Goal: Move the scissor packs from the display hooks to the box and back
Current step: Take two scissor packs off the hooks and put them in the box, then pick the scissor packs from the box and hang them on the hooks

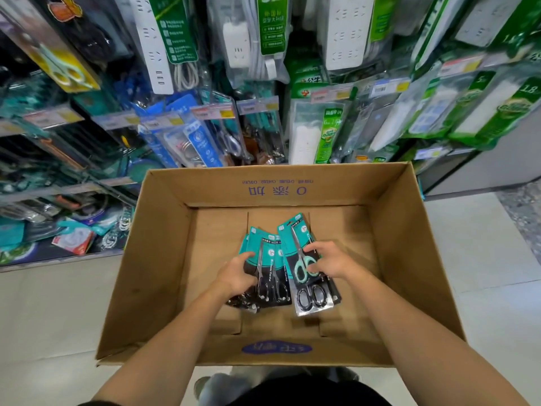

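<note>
1. My left hand (237, 276) lies on the left stack of scissor packs (268, 268) inside the cardboard box (152, 259); thumb on top of the teal card, the other fingers curled around its left edge, so I am gripping it.
2. My right hand (329, 260) holds the right stack of packs (304, 259); my fingertips (311, 269) press by the mint-green scissor handles on the top pack.
3. Both stacks sit on the box floor near its middle, just beside each other, with black-handled scissors showing at their near ends.
4. Blue printing marks the box's far inner wall and its near flap.
5. Beyond the box's far wall hang display hooks (216, 112) crowded with packaged goods, and white power strips (348, 30) higher up.
6. The box stands on a pale tiled floor (483, 244).
</note>
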### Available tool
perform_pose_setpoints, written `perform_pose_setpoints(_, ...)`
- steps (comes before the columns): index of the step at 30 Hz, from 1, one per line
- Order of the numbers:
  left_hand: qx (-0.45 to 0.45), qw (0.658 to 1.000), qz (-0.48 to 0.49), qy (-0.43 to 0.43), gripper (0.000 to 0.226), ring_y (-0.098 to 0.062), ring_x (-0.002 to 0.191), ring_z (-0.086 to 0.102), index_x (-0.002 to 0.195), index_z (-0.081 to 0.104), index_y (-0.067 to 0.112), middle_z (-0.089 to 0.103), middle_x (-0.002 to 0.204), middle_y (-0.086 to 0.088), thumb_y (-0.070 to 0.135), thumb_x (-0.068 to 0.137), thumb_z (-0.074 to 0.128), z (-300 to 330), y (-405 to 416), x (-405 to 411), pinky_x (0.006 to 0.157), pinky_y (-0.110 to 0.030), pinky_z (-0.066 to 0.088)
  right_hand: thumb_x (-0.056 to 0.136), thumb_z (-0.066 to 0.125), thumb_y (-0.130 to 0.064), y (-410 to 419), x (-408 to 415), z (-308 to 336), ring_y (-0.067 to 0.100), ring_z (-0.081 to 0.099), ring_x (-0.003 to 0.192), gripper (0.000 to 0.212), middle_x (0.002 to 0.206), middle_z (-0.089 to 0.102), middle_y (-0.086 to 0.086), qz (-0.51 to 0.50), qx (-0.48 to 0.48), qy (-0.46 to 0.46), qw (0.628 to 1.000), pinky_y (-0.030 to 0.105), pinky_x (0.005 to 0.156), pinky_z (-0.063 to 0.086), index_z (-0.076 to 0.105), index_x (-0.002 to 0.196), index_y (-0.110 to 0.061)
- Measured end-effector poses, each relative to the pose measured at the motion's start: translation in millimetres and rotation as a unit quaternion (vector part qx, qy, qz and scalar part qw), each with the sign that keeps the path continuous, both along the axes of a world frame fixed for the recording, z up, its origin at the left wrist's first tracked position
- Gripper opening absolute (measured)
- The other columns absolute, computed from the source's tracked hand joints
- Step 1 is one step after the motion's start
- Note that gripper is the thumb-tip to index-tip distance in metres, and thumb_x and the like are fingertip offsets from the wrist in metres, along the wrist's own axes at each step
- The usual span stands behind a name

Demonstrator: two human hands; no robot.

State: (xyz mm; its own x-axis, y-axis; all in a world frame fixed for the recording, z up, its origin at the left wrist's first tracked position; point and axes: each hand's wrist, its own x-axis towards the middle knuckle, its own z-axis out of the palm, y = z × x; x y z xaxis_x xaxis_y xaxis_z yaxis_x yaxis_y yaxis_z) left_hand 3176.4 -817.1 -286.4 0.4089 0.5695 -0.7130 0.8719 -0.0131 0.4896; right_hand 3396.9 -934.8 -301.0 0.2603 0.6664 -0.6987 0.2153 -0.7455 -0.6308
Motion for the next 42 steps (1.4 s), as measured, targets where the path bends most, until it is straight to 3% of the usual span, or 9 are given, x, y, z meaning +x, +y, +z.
perform_pose_setpoints(8, -0.036, 0.993, 0.043, -0.102, 0.073, -0.026, 0.100, 0.068, 0.137, 0.041, 0.021, 0.065, 0.111, -0.006, -0.012, 0.079, 0.068, 34.5, 27.9, -32.8, 0.084, -0.045, 0.059, 0.068, 0.079, 0.009, -4.3, -1.6, 19.3, 0.035, 0.067, 0.100, 0.051, 0.111, 0.069, 0.013, -0.019, 0.106, 0.028, 0.994, 0.051, 0.088, 0.055, 0.072, 0.090, -0.037)
perform_pose_setpoints(18, 0.077, 0.966, 0.032, -0.246, 0.072, -0.007, 0.083, 0.069, 0.138, 0.043, 0.035, 0.060, 0.130, -0.004, 0.000, 0.081, 0.071, 102.9, 53.5, -107.9, 0.075, -0.027, 0.057, 0.069, 0.085, -0.013, 23.3, -79.7, 100.4, 0.024, 0.066, 0.095, 0.049, 0.113, 0.066, 0.014, -0.037, 0.206, 0.009, 0.978, 0.036, 0.082, 0.059, 0.068, 0.107, -0.039)
perform_pose_setpoints(20, 0.107, 0.957, 0.041, -0.267, 0.071, -0.006, 0.077, 0.066, 0.140, 0.043, 0.036, 0.056, 0.127, -0.002, 0.001, 0.084, 0.070, 120.4, 56.7, -131.3, 0.068, -0.018, 0.051, 0.068, 0.086, -0.016, 32.9, -106.1, 120.6, 0.040, 0.065, 0.086, 0.048, 0.109, 0.062, 0.033, -0.036, 0.245, 0.004, 0.969, 0.055, 0.082, 0.056, 0.068, 0.107, -0.037)
perform_pose_setpoints(22, 0.131, 0.946, 0.056, -0.292, 0.069, -0.021, 0.108, 0.063, 0.139, 0.044, 0.041, 0.051, 0.130, -0.001, 0.005, 0.086, 0.071, 134.0, 62.8, -158.7, 0.076, -0.023, 0.047, 0.068, 0.086, -0.014, 44.8, -133.3, 139.2, 0.059, 0.053, 0.096, 0.048, 0.112, 0.052, 0.043, -0.024, 0.283, -0.005, 0.959, 0.066, 0.087, 0.044, 0.069, 0.107, -0.035)
perform_pose_setpoints(24, 0.147, 0.937, 0.067, -0.310, 0.068, -0.032, 0.129, 0.050, 0.137, 0.044, 0.047, 0.050, 0.137, -0.003, 0.010, 0.087, 0.071, 144.3, 70.4, -188.1, 0.082, -0.033, 0.048, 0.070, 0.083, -0.007, 56.6, -162.7, 156.8, 0.056, 0.052, 0.096, 0.048, 0.108, 0.057, 0.041, -0.016, 0.300, -0.022, 0.953, 0.055, 0.089, 0.047, 0.068, 0.110, -0.027)
perform_pose_setpoints(27, 0.188, 0.921, 0.083, -0.330, 0.069, -0.027, 0.136, 0.043, 0.128, 0.043, 0.063, 0.052, 0.142, -0.003, 0.013, 0.089, 0.069, 157.9, 79.3, -232.9, 0.099, -0.044, 0.048, 0.073, 0.079, 0.003, 74.7, -201.2, 172.4, 0.008, 0.053, 0.054, 0.048, 0.060, 0.062, -0.008, -0.019, 0.323, -0.003, 0.946, 0.013, 0.052, 0.044, 0.065, 0.118, -0.010)
perform_pose_setpoints(29, 0.211, 0.905, 0.107, -0.353, 0.071, -0.016, 0.134, 0.042, 0.121, 0.045, 0.069, 0.052, 0.141, 0.001, 0.010, 0.089, 0.069, 166.2, 83.4, -262.7, 0.103, -0.037, 0.045, 0.074, 0.078, 0.005, 88.2, -229.7, 178.6, -0.002, 0.043, 0.049, 0.050, 0.051, 0.055, -0.010, -0.013, 0.338, 0.009, 0.941, 0.011, 0.053, 0.037, 0.063, 0.120, -0.007)
perform_pose_setpoints(35, 0.234, 0.873, 0.162, -0.396, 0.059, -0.016, 0.109, 0.061, 0.133, 0.049, 0.033, 0.064, 0.119, 0.006, -0.001, 0.088, 0.066, 182.4, 90.2, -342.7, 0.092, -0.020, 0.051, 0.072, 0.083, -0.024, 125.2, -311.9, 188.0, 0.023, 0.063, 0.094, 0.050, 0.104, 0.068, 0.026, 0.013, 0.388, 0.006, 0.922, 0.042, 0.082, 0.055, 0.065, 0.115, -0.041)
perform_pose_setpoints(42, 0.276, 0.849, 0.206, -0.401, 0.056, 0.015, 0.096, 0.062, 0.138, 0.047, 0.027, 0.057, 0.113, 0.024, 0.002, 0.091, 0.063, 195.7, 110.7, -412.8, 0.087, -0.016, 0.054, 0.081, 0.077, -0.012, 166.7, -381.9, 203.0, 0.013, 0.046, 0.124, 0.050, 0.128, 0.055, -0.009, 0.052, 0.408, -0.007, 0.911, 0.029, 0.101, 0.044, 0.059, 0.119, -0.038)
